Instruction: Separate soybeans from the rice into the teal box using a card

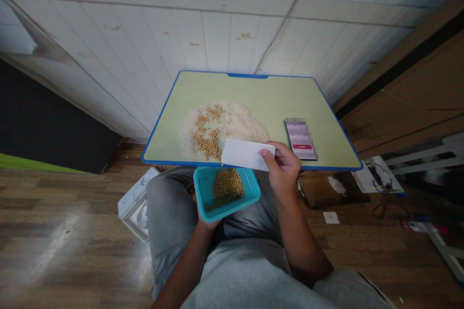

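My left hand (207,219) grips a turquoise plastic tray (250,196) from below, just under the table's front edge; most of its fingers are hidden. Inside the tray lies a heap of soybeans (229,186). Between the thumb and fingers of my right hand (282,164) is a white card (242,153), held at the front edge of the table above the tray. Left of the card, more soybeans (207,144) are scattered over a spread pile of white rice (242,118) on the table.
The small light-green table (290,94) has a blue rim and stands against a white panelled wall (213,38). A phone (301,140) lies to the right of my right hand. On the floor are a white box (136,203) at left and a cardboard box (326,188) at right.
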Action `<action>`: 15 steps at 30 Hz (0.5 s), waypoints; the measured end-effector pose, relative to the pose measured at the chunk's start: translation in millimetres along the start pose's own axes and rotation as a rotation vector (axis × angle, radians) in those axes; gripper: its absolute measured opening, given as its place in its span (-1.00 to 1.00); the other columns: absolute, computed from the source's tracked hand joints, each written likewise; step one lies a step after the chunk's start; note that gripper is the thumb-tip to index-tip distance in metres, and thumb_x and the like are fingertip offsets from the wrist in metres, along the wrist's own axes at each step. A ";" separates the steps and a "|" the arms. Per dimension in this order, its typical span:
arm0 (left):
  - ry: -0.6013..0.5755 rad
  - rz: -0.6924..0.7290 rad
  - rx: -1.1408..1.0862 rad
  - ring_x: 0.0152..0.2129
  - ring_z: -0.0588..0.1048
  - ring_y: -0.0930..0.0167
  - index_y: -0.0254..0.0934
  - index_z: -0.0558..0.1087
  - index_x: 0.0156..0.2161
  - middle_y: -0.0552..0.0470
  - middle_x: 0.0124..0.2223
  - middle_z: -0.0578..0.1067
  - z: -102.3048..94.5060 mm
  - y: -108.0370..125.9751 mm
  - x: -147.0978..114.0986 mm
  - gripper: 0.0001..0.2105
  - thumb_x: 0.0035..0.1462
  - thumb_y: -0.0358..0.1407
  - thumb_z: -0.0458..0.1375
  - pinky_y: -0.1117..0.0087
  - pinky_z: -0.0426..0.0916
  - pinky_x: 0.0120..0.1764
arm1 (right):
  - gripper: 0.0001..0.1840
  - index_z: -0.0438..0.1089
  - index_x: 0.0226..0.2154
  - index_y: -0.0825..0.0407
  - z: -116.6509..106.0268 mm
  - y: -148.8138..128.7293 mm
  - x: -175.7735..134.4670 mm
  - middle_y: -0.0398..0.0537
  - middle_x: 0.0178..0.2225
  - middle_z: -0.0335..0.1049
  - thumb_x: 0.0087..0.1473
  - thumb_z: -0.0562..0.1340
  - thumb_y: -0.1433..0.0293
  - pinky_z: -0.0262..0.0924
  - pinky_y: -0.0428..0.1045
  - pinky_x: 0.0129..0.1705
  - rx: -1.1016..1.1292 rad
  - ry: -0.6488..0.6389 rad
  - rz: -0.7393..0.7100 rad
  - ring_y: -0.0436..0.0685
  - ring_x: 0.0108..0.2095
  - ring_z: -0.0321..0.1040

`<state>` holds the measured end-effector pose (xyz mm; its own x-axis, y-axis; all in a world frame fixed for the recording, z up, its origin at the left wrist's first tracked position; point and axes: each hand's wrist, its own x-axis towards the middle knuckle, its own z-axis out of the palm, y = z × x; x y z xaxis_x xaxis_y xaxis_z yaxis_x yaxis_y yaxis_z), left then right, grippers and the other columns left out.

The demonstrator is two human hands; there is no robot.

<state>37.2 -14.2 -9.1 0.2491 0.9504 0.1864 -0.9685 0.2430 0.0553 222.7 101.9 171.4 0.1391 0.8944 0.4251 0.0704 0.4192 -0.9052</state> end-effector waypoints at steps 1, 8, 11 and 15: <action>0.002 0.000 0.003 0.40 0.38 0.20 -0.34 0.36 0.42 -0.06 0.44 0.38 -1.5 0.1 -0.8 -0.01 0.38 0.17 -0.66 0.05 0.17 0.46 | -0.77 0.60 -0.32 -0.02 -0.3 0.1 -0.1 -0.15 -0.43 0.59 0.10 0.44 0.16 0.40 -0.05 -0.41 -0.002 0.004 0.006 0.06 -0.44 0.49; 0.053 -0.011 0.019 0.37 0.42 0.26 -0.27 0.39 0.40 -0.02 0.44 0.39 -10.5 0.9 -4.5 -0.23 0.49 0.11 -0.40 0.10 0.16 0.45 | -0.72 0.59 -0.31 -0.02 2.0 0.1 -1.4 -0.14 -0.43 0.58 0.11 0.43 0.10 0.37 -0.06 -0.43 -0.035 0.022 0.004 0.06 -0.45 0.49; 0.083 -0.001 0.026 0.37 0.42 0.28 -0.27 0.40 0.39 -0.01 0.44 0.39 -9.5 0.6 -3.0 -0.22 0.49 0.10 -0.43 0.14 0.18 0.44 | -0.74 0.58 -0.32 -0.02 4.4 -1.4 -3.1 -0.16 -0.45 0.57 0.13 0.43 0.12 0.33 -0.08 -0.47 -0.026 -0.013 0.000 0.05 -0.48 0.47; 0.108 -0.014 0.036 0.35 0.43 0.28 -0.25 0.43 0.38 0.03 0.43 0.40 -12.3 1.3 -4.1 -0.23 0.49 0.10 -0.41 0.12 0.18 0.45 | -0.74 0.59 -0.31 -0.01 5.4 -1.0 -5.2 -0.14 -0.43 0.58 0.15 0.42 0.13 0.35 -0.07 -0.44 -0.032 -0.032 -0.013 0.05 -0.46 0.48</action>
<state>34.8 -15.4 -21.9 0.2585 0.9628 0.0782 -0.9635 0.2512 0.0924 216.6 97.7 170.1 0.1067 0.8936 0.4360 0.1035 0.4261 -0.8987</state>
